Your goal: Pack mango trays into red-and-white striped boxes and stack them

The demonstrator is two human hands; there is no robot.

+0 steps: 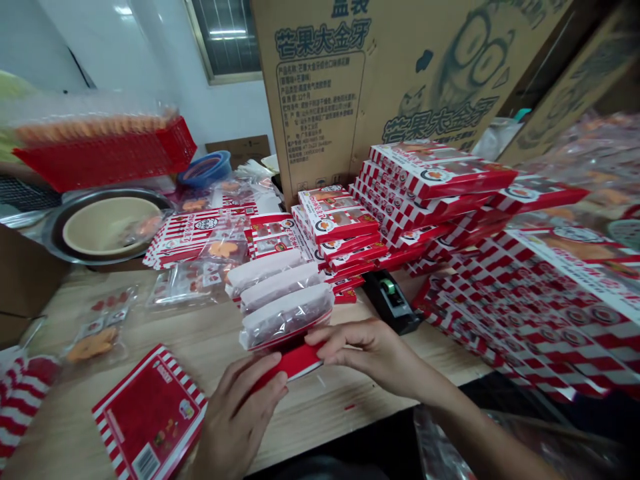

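Note:
My left hand (235,417) grips the near end of a red carton (293,363), and my right hand (363,350) presses its fingers along the carton's far side. A white-wrapped pack of dark red food (285,317) lies against the carton, partly inside it or resting on it; I cannot tell which. Two similar packs (273,287) lie just beyond on the wooden table (305,407). A flat red-and-white striped carton (150,413) lies near my left hand.
Stacks of red-and-white cartons (425,193) rise behind my hands, with flattened ones (525,313) to the right. A black tape dispenser (393,300) sits next to them. Further back are a large cardboard box (360,87), a steel basin with a bowl (113,227), and a red basket (105,153).

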